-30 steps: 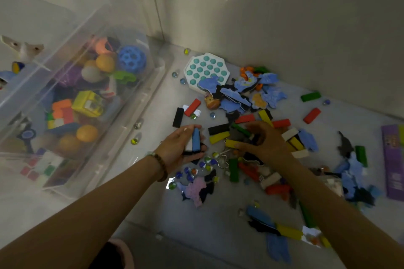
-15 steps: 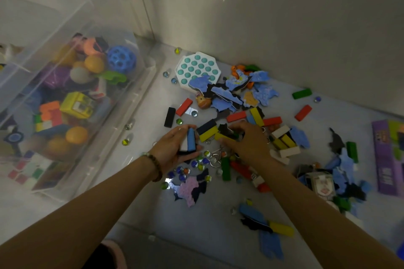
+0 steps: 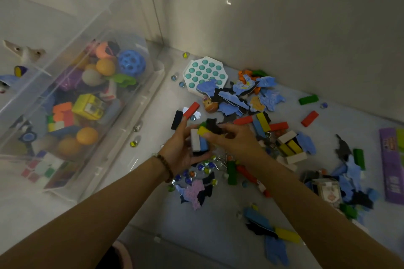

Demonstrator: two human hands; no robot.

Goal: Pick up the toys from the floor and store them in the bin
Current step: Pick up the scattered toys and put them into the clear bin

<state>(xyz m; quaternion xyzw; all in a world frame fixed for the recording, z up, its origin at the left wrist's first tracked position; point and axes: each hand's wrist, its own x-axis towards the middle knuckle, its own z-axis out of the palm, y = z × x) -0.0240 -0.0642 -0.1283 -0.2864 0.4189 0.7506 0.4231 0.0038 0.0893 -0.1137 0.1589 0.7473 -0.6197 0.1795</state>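
Note:
Wooden blocks, foam puzzle pieces and marbles lie scattered on the pale floor [image 3: 207, 231]. My left hand [image 3: 181, 148] is palm up and holds a white block [image 3: 195, 140] and a blue block [image 3: 203, 143] side by side. My right hand [image 3: 236, 140] grips a yellow block [image 3: 203, 130] together with black and green blocks [image 3: 213, 125], and brings them against the blocks in my left hand. The clear plastic bin [image 3: 140, 113] stands to the left, holding balls, cubes and other toys.
A white pop toy with teal bubbles [image 3: 205, 74] lies by the wall [image 3: 284, 17]. Blue foam pieces [image 3: 269, 96] pile beside it. Red and green blocks [image 3: 309, 118] lie to the right, a purple box [image 3: 391, 166] at the far right edge. Marbles [image 3: 196, 170] sit under my hands.
My right hand has picked up yellow, black and green blocks from the pile and moved left to meet my left hand, which kept holding the white and blue blocks.

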